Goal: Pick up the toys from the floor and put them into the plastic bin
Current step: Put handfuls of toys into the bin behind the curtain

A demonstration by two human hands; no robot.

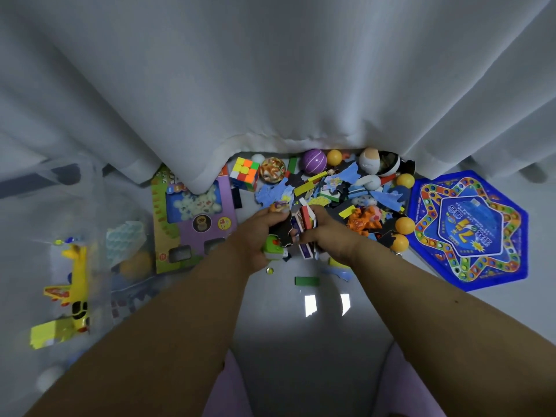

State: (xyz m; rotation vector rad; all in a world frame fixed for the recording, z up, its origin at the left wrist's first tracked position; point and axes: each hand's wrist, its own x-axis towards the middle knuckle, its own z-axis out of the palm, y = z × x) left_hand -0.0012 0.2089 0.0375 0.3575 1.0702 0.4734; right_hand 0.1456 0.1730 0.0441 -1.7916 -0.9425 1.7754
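A heap of toys [331, 191] lies on the grey floor under the curtain: puzzle pieces, blocks, balls, a cube [245, 173]. Both my hands are in the near edge of the heap. My left hand [258, 236] grips a green and white toy [273, 248] together with dark puzzle pieces. My right hand [328, 233] grips a bunch of flat blocks and cards [305, 219] held between the two hands. The clear plastic bin [90, 266] stands at the left, with a yellow toy plane [75, 293] inside.
A purple and green toy box [192, 224] lies between bin and heap. A blue hexagonal game board [469, 230] lies at the right. A green block [307, 281] and a small marble [270, 270] lie on the floor near me. White curtains [270, 70] hang behind.
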